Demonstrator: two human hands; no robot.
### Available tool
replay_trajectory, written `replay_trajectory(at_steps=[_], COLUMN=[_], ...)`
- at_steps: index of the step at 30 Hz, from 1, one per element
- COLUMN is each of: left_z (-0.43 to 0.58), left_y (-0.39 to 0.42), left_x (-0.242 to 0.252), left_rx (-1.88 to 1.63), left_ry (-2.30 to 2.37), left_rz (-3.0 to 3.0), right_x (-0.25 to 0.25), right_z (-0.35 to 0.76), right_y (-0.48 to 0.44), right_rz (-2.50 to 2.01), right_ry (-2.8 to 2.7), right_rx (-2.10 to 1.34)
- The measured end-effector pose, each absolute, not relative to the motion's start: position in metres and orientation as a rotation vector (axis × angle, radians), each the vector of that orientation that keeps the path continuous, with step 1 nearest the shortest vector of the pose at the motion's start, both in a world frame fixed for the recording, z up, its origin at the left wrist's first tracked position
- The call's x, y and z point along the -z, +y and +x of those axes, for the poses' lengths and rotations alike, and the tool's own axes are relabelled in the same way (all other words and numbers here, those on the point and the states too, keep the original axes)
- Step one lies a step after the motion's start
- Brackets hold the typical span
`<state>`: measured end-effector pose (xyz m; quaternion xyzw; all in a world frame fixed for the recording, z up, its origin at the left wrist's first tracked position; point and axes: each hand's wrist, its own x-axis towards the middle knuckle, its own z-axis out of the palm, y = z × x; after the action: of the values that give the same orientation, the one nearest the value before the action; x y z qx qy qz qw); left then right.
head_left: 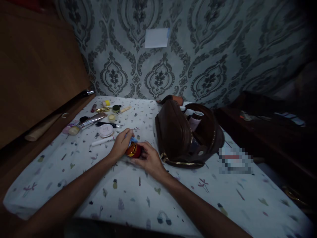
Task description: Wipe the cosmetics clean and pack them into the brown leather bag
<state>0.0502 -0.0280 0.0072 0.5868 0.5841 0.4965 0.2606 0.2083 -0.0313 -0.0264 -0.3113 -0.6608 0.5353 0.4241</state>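
A small dark red jar with a shiny gold band (134,150) lies tilted on its side between my hands, just above or on the patterned tablecloth. My right hand (151,160) has its fingers wrapped around the red end. From the other side, my left hand (121,143) is closed on a light blue piece (133,138), cloth-like in look, against the gold end. Its exact kind is hard to make out. An unzipped brown cosmetic bag (170,129) stands right of my hands, with bottles (195,120) inside. Left of my hands lie a white pen-like tube (102,141) and a round pale compact (106,131).
Makeup brushes, a silver tube (92,120), a yellow-capped jar (106,103) and other small cosmetics lie at the back left. A wooden panel (39,72) borders the left side, a patterned wall (135,66) the back. A blurred-out item (235,161) lies right of the bag.
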Motion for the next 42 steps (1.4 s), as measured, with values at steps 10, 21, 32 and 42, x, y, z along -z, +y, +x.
replay_trajectory(at_steps=[10, 21, 32, 42], left_z=[0.06, 0.048, 0.056, 0.05], left_y=[-0.037, -0.037, -0.042, -0.036], left_x=[-0.004, -0.011, -0.015, -0.011], left_rx=[-1.237, -1.184, -1.308, -1.382], left_ry=[1.339, 1.369, 1.546, 1.496], left_rz=[1.698, 1.755, 1.72, 1.622], right_x=[0.02, 0.013, 0.012, 0.011], right_z=[0.211, 0.215, 0.216, 0.216], right_y=[-0.023, -0.028, -0.025, -0.027], right_rz=[-0.865, -0.775, -0.762, -0.739], right_ry=[-1.262, -1.262, -1.163, -1.096], right_rx=[-1.546, -1.665, -1.761, -1.849])
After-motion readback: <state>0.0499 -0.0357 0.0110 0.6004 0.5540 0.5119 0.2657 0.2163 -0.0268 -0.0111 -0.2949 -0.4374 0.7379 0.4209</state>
